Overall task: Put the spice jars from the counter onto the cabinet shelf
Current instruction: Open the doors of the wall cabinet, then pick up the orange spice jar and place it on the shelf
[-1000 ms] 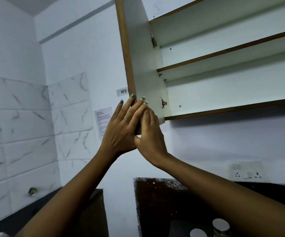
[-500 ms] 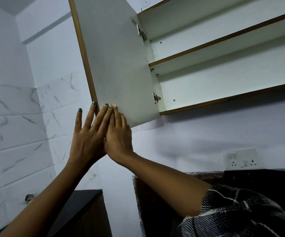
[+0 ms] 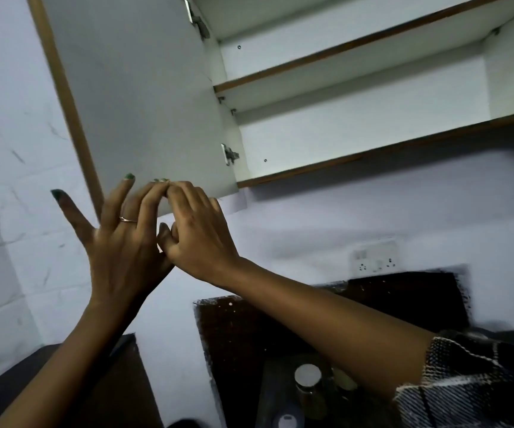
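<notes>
Touching open cabinet door (image 3: 138, 97), both hands (image 3: 169, 236) loose-fingered; spice jars (image 3: 308, 381) on counter (image 3: 243, 335) below.

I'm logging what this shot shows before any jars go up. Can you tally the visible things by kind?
Hands: 2 (left hand, right hand)
Jars on the counter: 2 clear to see (jar, second jar); others may be hidden
Cabinet doors: 1 (door)
Shelf boards in view: 3 (lowest shelf)
Wall sockets: 1 (socket)
Total: 9
</notes>
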Motion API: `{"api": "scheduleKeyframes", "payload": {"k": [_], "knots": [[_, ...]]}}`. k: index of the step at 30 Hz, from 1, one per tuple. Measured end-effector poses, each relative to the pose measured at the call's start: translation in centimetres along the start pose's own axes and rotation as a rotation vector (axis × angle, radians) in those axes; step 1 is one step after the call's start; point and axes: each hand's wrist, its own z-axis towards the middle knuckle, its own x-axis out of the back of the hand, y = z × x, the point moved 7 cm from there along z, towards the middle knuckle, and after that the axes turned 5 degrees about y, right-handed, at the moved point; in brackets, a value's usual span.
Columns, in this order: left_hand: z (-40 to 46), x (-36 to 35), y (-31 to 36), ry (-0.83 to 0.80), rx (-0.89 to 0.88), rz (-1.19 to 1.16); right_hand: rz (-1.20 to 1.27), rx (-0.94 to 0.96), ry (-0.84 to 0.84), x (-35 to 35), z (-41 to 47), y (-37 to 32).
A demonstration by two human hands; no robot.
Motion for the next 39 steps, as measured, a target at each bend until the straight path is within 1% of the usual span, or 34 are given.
{"api": "scheduleKeyframes", "payload": {"k": [2,5,8,15,21,26,30,33,35,37,39], "knots": [[0.1,0.3,2.0,0.028,0.019,-0.177,-0.033,0.039,0.057,2.2,-0.8,0.7],[0.3,-0.2,5.9,-0.037,0.139,-0.470,-0.078,0.034,0.076,5.6,-2.4,2.9],[0.0,-0.9,10.7,-0.091,0.180,-0.596,-0.115,-0.001,0.049,9.2,-4.6,6.0],[-0.7,-2.7,23.9,-0.180,0.245,-0.924,-0.232,-0.159,-0.016,18.2,-10.2,14.2],[-2.0,-4.0,36.6,-0.328,0.297,-1.172,-0.358,-0.320,-0.095,26.5,-16.0,21.9],[-5.0,-4.1,47.0,-0.558,0.301,-1.361,-0.410,-0.487,-0.222,32.3,-22.5,27.6],[-10.0,-3.6,54.9,-0.795,0.307,-1.465,-0.429,-0.664,-0.417,35.9,-29.8,32.0],[-15.5,-2.7,59.8,-1.071,0.354,-1.530,-0.426,-0.804,-0.556,37.6,-36.4,34.6],[-19.8,-1.6,62.5,-1.302,0.410,-1.580,-0.376,-0.973,-0.701,38.5,-41.5,36.2],[-23.9,-0.7,64.3,-1.510,0.503,-1.582,-0.298,-1.161,-0.863,39.1,-46.7,37.1],[-27.3,0.0,65.4,-1.687,0.618,-1.537,-0.269,-1.326,-0.942,39.9,-50.8,37.6]]}}
